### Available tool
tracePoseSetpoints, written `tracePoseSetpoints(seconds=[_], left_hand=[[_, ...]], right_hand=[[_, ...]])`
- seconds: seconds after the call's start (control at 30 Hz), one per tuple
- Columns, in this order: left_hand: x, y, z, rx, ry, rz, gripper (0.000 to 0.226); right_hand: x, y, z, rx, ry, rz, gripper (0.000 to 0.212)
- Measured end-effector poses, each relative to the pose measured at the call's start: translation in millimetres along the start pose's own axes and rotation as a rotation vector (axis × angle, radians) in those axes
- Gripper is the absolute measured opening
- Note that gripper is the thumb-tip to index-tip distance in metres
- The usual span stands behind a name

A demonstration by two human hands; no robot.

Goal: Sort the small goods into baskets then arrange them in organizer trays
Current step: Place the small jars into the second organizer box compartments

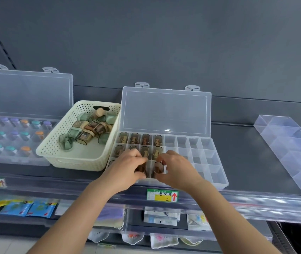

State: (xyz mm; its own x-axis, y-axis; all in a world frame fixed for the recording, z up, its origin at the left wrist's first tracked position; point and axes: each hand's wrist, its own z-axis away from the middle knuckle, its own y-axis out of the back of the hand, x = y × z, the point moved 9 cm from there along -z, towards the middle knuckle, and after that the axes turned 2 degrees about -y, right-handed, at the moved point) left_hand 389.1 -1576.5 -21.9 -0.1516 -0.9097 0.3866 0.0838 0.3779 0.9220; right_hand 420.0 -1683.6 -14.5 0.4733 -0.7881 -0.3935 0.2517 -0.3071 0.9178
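A clear organizer tray (208, 158) with its lid up stands on the shelf. Its left compartments hold small brown capsule-shaped items (145, 139) standing upright. My left hand (127, 167) grips a brown item over the front row. My right hand (175, 169) pinches another brown item (158, 168) set in a front compartment beside it. To the left, a cream perforated basket (54, 149) holds several brown and green items (89, 129) in a loose heap.
A second lidded organizer (8, 140) with coloured-cap items stands at far left. An open clear divider tray (292, 149) lies at right. A price tag (162, 195) hangs on the shelf edge; packets fill the shelf below.
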Motion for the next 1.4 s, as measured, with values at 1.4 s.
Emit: tracePoseSetpoints(seconds=[1.4], left_hand=[[-168, 102, 11, 0.124, 0.276, -0.419, 0.029]], right_hand=[[-153, -21, -125, 0.12, 0.28, 0.215, 0.029]])
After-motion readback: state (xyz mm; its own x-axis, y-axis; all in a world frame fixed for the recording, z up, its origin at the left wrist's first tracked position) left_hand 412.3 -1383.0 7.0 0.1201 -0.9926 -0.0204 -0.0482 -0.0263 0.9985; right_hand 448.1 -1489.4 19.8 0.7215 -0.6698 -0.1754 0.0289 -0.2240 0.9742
